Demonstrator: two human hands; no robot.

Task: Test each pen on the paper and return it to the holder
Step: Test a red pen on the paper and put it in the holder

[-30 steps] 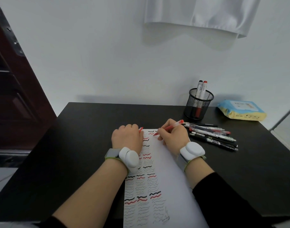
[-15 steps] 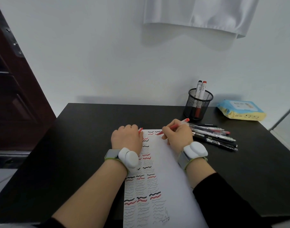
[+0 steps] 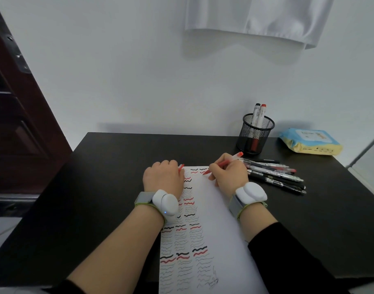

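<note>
- Nearest, the paper [image 3: 213,219] lies on the tabletop [image 3: 97,198].
- Left hand [image 3: 162,177] rests curled on its edge, gripping a red cap [image 3: 181,167].
- Right hand [image 3: 229,174] pinches a red pen [image 3: 224,162], tip on paper.
- Beside it lie loose pens [image 3: 275,174].
- Farthest, the holder [image 3: 255,136] keeps two markers [image 3: 259,114].
</note>
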